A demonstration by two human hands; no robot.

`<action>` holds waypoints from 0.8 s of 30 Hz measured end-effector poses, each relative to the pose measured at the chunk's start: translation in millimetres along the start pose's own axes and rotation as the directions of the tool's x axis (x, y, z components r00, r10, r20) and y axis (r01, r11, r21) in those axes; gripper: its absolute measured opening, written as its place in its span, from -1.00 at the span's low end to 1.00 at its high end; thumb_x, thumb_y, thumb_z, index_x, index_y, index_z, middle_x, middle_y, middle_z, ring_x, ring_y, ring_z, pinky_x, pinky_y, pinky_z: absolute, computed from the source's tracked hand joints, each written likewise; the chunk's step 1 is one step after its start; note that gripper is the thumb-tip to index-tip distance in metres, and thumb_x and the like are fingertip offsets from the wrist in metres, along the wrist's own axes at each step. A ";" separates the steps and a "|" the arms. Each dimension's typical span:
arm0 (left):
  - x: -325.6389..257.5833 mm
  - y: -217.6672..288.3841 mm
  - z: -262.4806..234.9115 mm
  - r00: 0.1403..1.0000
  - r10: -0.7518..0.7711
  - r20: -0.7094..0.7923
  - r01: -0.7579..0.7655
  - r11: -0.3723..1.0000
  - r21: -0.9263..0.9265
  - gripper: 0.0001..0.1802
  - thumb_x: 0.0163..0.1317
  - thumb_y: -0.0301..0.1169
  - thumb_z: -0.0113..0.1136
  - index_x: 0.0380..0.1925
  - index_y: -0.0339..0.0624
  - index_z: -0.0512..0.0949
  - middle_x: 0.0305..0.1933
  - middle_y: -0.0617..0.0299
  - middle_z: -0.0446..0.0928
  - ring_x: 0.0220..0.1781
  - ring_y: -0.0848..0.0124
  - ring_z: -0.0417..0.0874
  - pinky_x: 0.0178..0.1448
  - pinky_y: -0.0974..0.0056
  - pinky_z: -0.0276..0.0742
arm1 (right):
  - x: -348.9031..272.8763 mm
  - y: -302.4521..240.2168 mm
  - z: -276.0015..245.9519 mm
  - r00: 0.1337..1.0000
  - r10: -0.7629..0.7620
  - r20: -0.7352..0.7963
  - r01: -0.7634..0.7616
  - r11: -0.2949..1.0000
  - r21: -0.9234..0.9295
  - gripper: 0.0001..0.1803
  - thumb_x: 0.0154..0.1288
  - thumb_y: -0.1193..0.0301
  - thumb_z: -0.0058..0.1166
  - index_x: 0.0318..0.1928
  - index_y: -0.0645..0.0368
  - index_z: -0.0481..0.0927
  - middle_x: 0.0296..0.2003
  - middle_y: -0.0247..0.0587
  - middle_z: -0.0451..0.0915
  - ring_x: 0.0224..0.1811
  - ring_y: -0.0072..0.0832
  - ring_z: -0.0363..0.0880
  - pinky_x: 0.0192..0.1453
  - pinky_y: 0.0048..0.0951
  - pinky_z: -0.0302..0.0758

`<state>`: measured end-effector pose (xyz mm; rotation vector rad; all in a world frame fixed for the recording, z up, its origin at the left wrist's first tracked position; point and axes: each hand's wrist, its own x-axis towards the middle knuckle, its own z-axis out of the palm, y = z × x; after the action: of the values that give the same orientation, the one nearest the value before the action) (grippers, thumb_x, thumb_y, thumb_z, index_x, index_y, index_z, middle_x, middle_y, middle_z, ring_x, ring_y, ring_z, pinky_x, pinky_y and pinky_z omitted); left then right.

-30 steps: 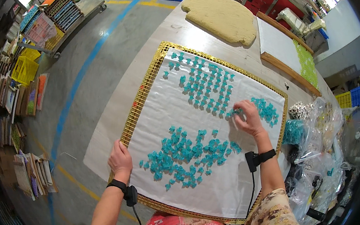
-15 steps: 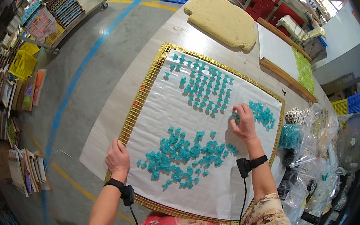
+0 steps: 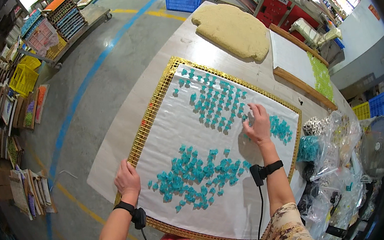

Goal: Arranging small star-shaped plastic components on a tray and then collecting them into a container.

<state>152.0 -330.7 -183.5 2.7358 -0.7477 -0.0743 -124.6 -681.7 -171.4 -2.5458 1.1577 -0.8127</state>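
Teal pieces (image 3: pixel 198 178) on white sheet (image 3: pixel 175 136); both hands flat, released; clear bags (image 3: pixel 340 151) right.

We see a yellow grid tray (image 3: pixel 152 116) on a grey table (image 3: pixel 184 46), covered by a white sheet (image 3: pixel 174 126). Small teal pieces lie on the sheet in three groups: neat rows (image 3: pixel 213 101) near the far edge, a loose heap (image 3: pixel 193 176) nearer us, and a small cluster (image 3: pixel 281 128) at the right. Our right hand (image 3: pixel 258 124) rests flat on the sheet between the rows and the cluster, fingers spread. Our left hand (image 3: pixel 127 178) sits curled on the tray's near-left rim. Clear bags (image 3: pixel 340 151) crowd the table's right side.
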 end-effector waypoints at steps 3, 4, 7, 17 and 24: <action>1.3 2.0 -3.1 1.000 -0.006 0.020 0.006 1.000 0.013 -0.75 0.37 -0.26 -0.14 -0.10 -0.10 0.46 -0.24 -0.05 0.59 -0.23 -0.11 0.60 -0.20 -0.12 0.47 | 14.7 2.2 9.5 0.999 -0.047 -0.017 0.046 0.998 -0.043 -0.60 -0.10 0.41 0.16 -0.13 0.11 0.54 -0.14 -0.13 0.49 -0.03 -0.17 0.47 0.02 -0.20 0.41; 1.6 2.7 -4.1 0.997 -0.036 0.066 0.033 0.999 0.037 -0.74 0.37 -0.26 -0.14 -0.10 -0.10 0.46 -0.25 -0.05 0.59 -0.24 -0.11 0.60 -0.20 -0.12 0.47 | 18.7 3.9 12.4 0.999 -0.038 0.025 0.038 0.999 -0.024 -0.61 -0.09 0.42 0.16 -0.13 0.11 0.54 -0.15 -0.12 0.49 -0.04 -0.16 0.47 0.02 -0.21 0.41; 1.8 3.2 -4.1 0.999 -0.024 0.040 0.023 1.000 0.021 -0.75 0.37 -0.26 -0.14 -0.11 -0.10 0.46 -0.26 -0.07 0.59 -0.25 -0.11 0.59 -0.22 -0.12 0.47 | 26.1 15.6 9.0 0.995 -0.014 0.099 0.014 1.000 0.008 -0.62 -0.06 0.45 0.15 -0.12 0.13 0.54 -0.17 -0.10 0.49 -0.07 -0.14 0.48 0.00 -0.22 0.43; 2.1 2.1 -4.0 1.000 -0.003 0.016 0.003 1.000 0.010 -0.73 0.36 -0.27 -0.14 -0.06 -0.08 0.47 -0.26 -0.08 0.59 -0.23 -0.12 0.59 -0.21 -0.12 0.47 | 74.9 26.2 26.2 0.995 -0.063 0.074 0.055 0.993 0.107 -0.71 0.13 0.56 0.14 -0.09 0.15 0.58 -0.19 -0.10 0.54 -0.11 -0.14 0.53 -0.03 -0.25 0.50; 1.4 0.6 -5.0 0.998 -0.016 0.061 0.016 1.000 -0.013 -0.72 0.37 -0.27 -0.16 -0.06 -0.08 0.46 -0.28 -0.07 0.59 -0.25 -0.14 0.59 -0.22 -0.15 0.46 | 61.6 37.2 11.4 0.981 -0.057 0.186 0.003 0.960 0.280 -0.71 0.09 0.51 0.18 -0.12 0.26 0.56 -0.16 -0.07 0.54 -0.09 -0.17 0.55 0.01 -0.29 0.51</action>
<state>153.5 -330.6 -178.5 2.7381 -0.7389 -0.1659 -108.3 -752.7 -172.2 -2.3521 0.8786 -0.6651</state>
